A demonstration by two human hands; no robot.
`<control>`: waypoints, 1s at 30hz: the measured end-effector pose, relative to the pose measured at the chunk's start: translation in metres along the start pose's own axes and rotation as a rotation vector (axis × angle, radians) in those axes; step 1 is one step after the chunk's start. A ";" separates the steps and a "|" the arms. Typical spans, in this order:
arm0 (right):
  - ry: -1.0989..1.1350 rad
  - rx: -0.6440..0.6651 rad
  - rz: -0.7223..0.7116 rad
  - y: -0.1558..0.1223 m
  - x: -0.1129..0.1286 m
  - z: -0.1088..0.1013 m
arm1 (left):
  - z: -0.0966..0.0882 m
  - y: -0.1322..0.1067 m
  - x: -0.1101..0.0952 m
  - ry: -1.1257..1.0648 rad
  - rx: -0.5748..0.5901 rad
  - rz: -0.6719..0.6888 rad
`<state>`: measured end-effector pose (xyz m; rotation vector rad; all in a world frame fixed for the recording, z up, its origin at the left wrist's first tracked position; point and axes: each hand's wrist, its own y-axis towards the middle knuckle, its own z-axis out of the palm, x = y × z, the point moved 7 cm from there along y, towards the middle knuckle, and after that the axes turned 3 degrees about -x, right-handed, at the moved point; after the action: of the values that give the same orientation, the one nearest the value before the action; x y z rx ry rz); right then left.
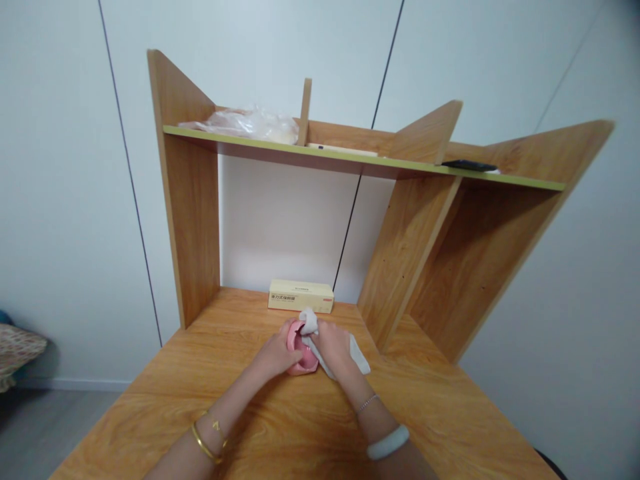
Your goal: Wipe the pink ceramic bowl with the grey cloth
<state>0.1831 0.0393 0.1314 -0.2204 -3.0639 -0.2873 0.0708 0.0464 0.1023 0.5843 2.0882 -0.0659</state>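
Observation:
My left hand [277, 351] grips the left side of a pink hollow container [310, 362], its thumb near the opening that faces me. My right hand [334, 341] is closed on a light grey-white cloth [361, 355]. One bunched part of the cloth rises above the fingers at the container's upper rim, and the rest hangs down to the right, along the wrist. Cloth and container meet just above the wooden desk; whether the container rests on it I cannot tell. The right fingertips are partly hidden by the cloth.
Behind my hands a cream-coloured box [300, 297] with printed lettering lies on the desk [280, 427]. A wooden hutch stands over the back, its shelf [345, 160] carrying a clear plastic bag [250, 125] and a flat black item [470, 165]. Upright panels bound both sides.

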 end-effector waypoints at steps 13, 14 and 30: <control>0.055 0.002 0.047 -0.009 -0.019 0.023 | -0.006 0.007 0.014 -0.083 0.176 -0.133; 0.059 0.001 0.072 -0.011 -0.023 0.025 | -0.005 0.003 0.017 -0.097 0.145 -0.140; 0.041 0.029 -0.054 -0.003 -0.007 0.006 | 0.001 -0.001 0.000 -0.083 0.031 0.057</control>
<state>0.1891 0.0364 0.1248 -0.1292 -3.0351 -0.2472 0.0709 0.0451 0.1015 0.6486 1.9916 -0.0883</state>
